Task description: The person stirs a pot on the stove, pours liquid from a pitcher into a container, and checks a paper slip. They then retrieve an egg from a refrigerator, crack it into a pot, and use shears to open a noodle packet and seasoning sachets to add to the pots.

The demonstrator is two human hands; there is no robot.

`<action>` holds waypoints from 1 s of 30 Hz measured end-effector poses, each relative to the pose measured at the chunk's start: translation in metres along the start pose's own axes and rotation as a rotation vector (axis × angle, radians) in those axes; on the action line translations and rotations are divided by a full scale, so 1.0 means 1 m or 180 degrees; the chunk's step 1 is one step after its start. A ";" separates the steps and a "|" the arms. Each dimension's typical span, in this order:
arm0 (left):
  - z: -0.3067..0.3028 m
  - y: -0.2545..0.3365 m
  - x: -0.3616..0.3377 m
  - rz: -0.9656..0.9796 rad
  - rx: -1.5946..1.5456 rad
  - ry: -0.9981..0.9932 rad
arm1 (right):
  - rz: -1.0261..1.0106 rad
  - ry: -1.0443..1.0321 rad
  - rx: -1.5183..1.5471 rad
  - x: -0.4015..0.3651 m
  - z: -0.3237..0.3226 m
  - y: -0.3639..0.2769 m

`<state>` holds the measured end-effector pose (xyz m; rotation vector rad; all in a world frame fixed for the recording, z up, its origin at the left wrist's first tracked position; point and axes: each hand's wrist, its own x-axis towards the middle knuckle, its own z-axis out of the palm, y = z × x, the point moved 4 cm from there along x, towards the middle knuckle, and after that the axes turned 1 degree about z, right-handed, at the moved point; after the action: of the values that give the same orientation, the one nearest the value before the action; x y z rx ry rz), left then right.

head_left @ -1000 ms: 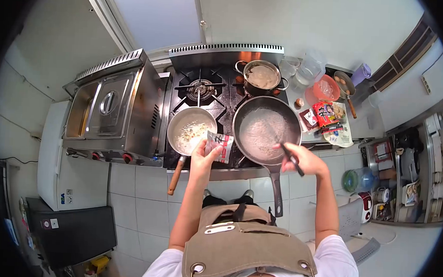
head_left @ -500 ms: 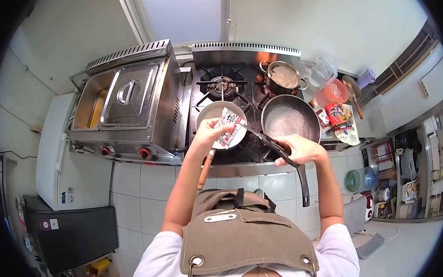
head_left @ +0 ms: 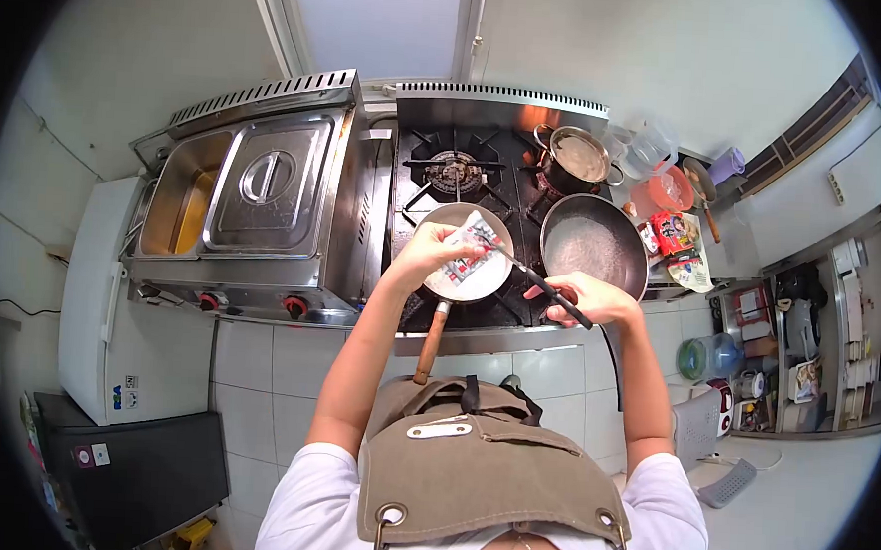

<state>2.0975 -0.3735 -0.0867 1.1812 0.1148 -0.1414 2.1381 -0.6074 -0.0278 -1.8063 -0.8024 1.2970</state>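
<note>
My left hand (head_left: 429,257) pinches a white sachet (head_left: 474,249) with red and black print, above a small light-coloured pan (head_left: 445,218) with a wooden handle. In my right hand (head_left: 591,301) is a slim black-handled knife (head_left: 547,287), its narrow metal end right at the sachet's edge. The sachet hides part of the small pan's inside. To the right, a larger dark frying pan (head_left: 594,241) holds clear liquid, its handle partly behind my right wrist. Both pans are on the black gas stove (head_left: 414,313).
A metal pot (head_left: 578,155) with cloudy liquid stands on the back right burner. Red food packets (head_left: 674,233), an orange-red bowl (head_left: 670,189) and clear containers (head_left: 650,147) crowd the right counter. A steel food warmer (head_left: 246,277) with a lidded basin (head_left: 266,181) is on the left.
The view has shifted slightly, moving the stove a little rightward in the picture. The knife now shows its straight handle more clearly, and the sachet is tilted more, still between my left fingers.
</note>
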 end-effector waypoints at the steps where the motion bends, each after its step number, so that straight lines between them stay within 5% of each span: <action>1: 0.002 -0.002 0.002 -0.0002 0.0086 -0.0136 | 0.0010 0.0045 0.0138 0.003 0.002 -0.001; 30: -0.048 -0.006 0.023 -0.0105 0.0235 -0.0149 | -0.0169 0.0604 0.0662 0.030 -0.011 0.034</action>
<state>2.1188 -0.3329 -0.1139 1.2492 0.0886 -0.2037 2.1591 -0.6025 -0.0690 -1.6998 -0.5855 1.1121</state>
